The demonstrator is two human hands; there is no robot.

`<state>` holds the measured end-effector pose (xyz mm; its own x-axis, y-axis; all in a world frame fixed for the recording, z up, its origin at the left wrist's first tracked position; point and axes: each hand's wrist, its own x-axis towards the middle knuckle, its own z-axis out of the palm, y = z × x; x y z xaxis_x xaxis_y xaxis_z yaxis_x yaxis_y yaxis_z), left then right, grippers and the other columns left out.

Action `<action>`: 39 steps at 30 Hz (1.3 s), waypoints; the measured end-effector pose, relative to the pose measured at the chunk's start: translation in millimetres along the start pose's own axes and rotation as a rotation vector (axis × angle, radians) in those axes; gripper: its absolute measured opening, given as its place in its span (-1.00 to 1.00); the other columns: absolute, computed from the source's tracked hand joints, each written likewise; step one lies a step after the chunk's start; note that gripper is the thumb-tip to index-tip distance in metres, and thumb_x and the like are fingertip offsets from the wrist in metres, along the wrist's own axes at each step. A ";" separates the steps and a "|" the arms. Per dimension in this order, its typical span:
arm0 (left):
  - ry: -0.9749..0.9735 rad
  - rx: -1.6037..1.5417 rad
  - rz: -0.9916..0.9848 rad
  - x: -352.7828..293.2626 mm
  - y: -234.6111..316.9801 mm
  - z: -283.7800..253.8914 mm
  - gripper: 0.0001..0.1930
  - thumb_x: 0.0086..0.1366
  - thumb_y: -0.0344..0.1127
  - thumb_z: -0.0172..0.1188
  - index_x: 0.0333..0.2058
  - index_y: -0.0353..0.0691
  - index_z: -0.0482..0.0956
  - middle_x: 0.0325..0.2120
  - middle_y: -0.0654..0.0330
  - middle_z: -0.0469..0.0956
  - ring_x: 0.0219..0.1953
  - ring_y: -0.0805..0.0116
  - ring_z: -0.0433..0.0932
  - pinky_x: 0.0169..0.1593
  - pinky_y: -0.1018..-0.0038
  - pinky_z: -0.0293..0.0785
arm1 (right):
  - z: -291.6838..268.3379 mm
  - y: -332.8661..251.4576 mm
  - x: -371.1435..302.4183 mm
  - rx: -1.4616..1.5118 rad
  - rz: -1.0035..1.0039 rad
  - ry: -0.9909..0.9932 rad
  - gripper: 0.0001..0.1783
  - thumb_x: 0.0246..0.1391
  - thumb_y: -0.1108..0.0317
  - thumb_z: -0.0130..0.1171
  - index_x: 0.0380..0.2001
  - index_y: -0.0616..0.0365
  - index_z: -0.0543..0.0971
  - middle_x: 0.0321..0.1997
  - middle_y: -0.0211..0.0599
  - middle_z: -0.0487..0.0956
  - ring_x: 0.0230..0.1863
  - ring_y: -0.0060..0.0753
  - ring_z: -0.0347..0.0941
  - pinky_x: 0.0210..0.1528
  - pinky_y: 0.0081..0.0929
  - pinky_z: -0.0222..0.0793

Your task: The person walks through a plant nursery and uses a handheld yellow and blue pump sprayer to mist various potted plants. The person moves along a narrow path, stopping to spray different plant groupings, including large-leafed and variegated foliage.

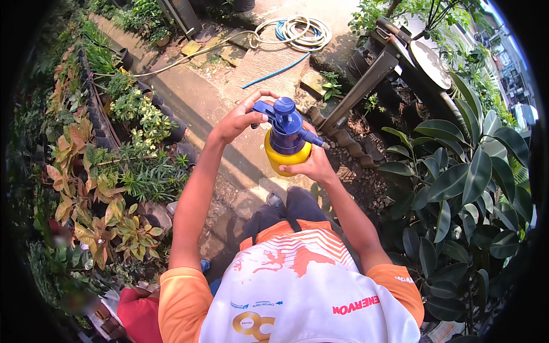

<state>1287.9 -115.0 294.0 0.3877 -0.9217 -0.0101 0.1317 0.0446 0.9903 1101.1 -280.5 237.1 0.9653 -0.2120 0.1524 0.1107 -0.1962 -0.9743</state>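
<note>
Held up before me over the path is a pump sprayer (281, 150) with a yellow bottle and a blue top, tilted slightly, its nozzle pointing right. My right hand (313, 163) wraps the yellow bottle from the right, thumb across its front. At the sprayer's blue handle, my left hand (245, 116) is closed with the thumb on the near side and the fingers curling over the far side. Part of those fingers is hidden behind the handle.
A coiled cream and blue hose (297, 35) lies on the concrete ahead. Potted plants (137, 114) line the left side; a large broad-leaved plant (469, 177) fills the right. A metal post (360, 88) leans at right. A person in red (137, 314) is at lower left.
</note>
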 end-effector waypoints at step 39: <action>0.683 0.414 0.205 98.2 -12.2 -109.4 -0.33 -0.16 -0.09 0.49 -0.08 -0.29 0.46 -0.26 0.05 0.58 -0.19 0.15 0.60 -0.06 0.31 0.49 | 30.7 38.3 256.3 -0.006 0.077 -0.321 0.05 -0.45 0.26 0.57 0.15 0.18 0.20 0.06 -0.18 0.42 0.09 -0.25 0.39 0.16 -0.27 0.34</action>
<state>1424.2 -163.9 265.8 0.8545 -0.4675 0.2264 -0.2969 -0.0819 0.9514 1360.0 -312.9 233.7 0.9962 0.0858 0.0177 0.0344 -0.1970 -0.9798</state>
